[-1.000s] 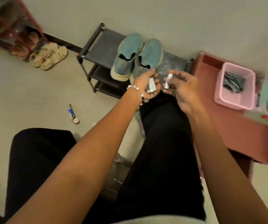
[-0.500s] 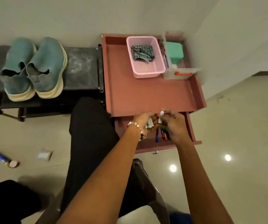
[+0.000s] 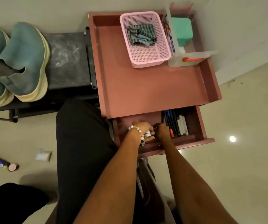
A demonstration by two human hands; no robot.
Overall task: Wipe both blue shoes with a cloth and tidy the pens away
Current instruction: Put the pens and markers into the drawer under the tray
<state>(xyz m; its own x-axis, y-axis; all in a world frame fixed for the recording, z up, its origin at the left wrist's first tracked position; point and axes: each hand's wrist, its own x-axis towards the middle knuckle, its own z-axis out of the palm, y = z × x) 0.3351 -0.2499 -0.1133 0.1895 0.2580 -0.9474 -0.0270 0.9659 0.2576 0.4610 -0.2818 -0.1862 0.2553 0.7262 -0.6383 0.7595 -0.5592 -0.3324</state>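
Down in the open drawer, the left hand is curling its fingers around white-capped pens, while the right hand is closing on something too hidden to name, beside the pens already lying there. Farther off, a striped cloth is sitting in the pink basket, and both blue shoes are resting on the black rack.

two blue shoes, one pink basket with one striped cloth, one teal box, and a bunch of pens, can't count them exactly
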